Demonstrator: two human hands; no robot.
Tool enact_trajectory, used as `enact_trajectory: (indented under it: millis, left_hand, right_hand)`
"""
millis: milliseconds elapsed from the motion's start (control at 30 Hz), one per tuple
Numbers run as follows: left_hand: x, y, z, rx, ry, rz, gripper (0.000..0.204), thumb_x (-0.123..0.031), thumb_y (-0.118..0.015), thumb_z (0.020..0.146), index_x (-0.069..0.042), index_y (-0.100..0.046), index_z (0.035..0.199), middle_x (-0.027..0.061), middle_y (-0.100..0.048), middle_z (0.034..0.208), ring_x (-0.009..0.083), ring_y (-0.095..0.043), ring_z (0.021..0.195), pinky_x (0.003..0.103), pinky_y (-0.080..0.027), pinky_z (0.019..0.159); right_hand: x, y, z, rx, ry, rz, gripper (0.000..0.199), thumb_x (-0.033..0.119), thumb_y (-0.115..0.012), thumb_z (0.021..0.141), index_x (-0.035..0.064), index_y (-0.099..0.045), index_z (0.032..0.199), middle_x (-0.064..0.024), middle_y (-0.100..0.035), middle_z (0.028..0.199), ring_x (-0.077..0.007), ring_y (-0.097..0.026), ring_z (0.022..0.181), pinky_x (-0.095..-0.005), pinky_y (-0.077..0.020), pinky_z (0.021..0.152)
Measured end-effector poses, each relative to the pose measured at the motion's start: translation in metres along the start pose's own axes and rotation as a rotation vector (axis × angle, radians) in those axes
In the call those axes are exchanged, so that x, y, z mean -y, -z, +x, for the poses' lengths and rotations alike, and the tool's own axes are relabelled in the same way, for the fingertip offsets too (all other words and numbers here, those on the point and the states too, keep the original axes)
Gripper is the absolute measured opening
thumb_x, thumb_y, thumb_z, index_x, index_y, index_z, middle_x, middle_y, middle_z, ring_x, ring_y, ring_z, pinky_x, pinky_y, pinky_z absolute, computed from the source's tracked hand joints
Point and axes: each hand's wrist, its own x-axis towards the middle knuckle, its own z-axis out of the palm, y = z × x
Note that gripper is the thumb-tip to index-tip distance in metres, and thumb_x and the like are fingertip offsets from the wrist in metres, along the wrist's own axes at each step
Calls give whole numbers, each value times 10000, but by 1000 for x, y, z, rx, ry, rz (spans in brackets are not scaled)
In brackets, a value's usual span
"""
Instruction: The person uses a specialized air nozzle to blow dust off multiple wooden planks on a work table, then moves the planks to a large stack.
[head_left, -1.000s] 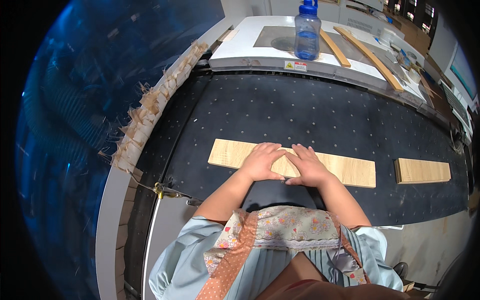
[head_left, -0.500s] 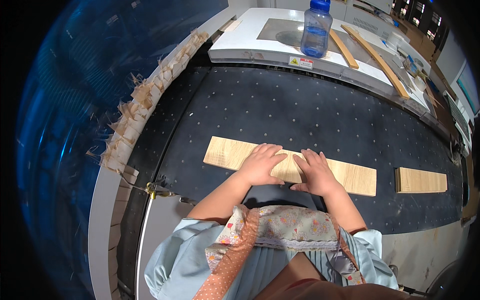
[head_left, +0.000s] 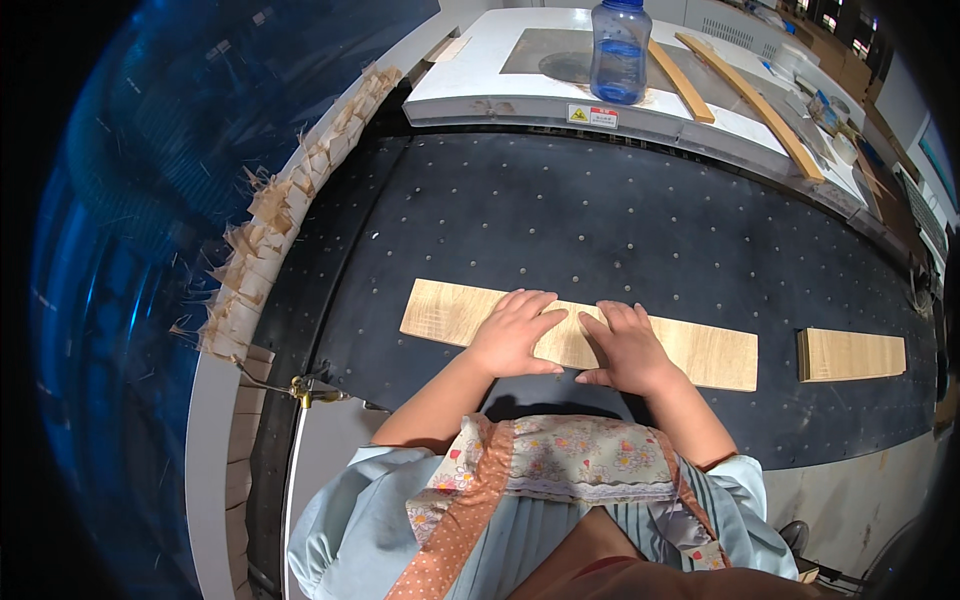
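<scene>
A long, pale wood-grain board (head_left: 455, 312) lies across the black table in front of me. My left hand (head_left: 510, 338) rests over its middle, fingertips at the far edge and thumb by the near edge. Just to the right, my right hand (head_left: 628, 350) grips the board the same way, with a small gap between the two thumbs. Both palms hide part of the wood. Farther right sits a short stack of similar boards (head_left: 853, 355), touched by neither hand.
The black tabletop (head_left: 520, 220) is dotted with small studs. Beyond it, a white machine top (head_left: 480, 70) carries a blue-capped bottle (head_left: 620, 60) and two wooden strips (head_left: 755, 105). Leftward stand a blue translucent panel (head_left: 200, 150), a frayed flap strip (head_left: 270, 215) and a brass valve (head_left: 302, 389).
The view has shifted slightly. Both hands keep nearly the same grip on the board, which has barely moved, if at all.
</scene>
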Motion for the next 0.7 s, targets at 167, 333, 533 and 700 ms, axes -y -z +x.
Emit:
enact_trajectory:
  millis: [167, 333, 533, 700]
  left_hand:
    - [0, -1, 1, 0, -1, 1, 803, -486, -776, 589, -110, -533, 1256, 148, -442, 1341, 333, -395, 1258, 476, -279, 1079]
    - [0, 0, 0, 5, 3, 1, 797, -479, -777, 591, -109, -532, 1253, 148, -441, 1342, 332, -392, 1261, 475, -277, 1081]
    - [-1, 0, 0, 1, 3, 1, 795, -473, -777, 592, -106, -532, 1253, 148, -442, 1341, 329, -391, 1263, 473, -277, 1081]
    - [-1, 0, 0, 2, 0, 1, 795, -473, -775, 593, -104, -531, 1253, 148, -443, 1340, 329, -390, 1265, 473, -277, 1082]
  right_hand:
    - [-1, -2, -1, -3, 0, -16, 852, 472, -773, 644, 112, -431, 1336, -196, -389, 1375, -351, -318, 1314, -555, -230, 1077]
    - [-1, -3, 0, 3, 0, -28, 852, 474, -769, 647, 114, -427, 1340, -195, -384, 1379, -350, -316, 1316, -559, -232, 1074]
    - [-1, -3, -1, 2, 4, -26, 844, 479, -762, 653, 119, -431, 1341, -202, -385, 1375, -353, -316, 1313, -554, -228, 1077]
    - [-2, -4, -1, -4, 10, -23, 840, 487, -754, 658, 123, -434, 1343, -203, -386, 1373, -353, -318, 1311, -551, -225, 1078]
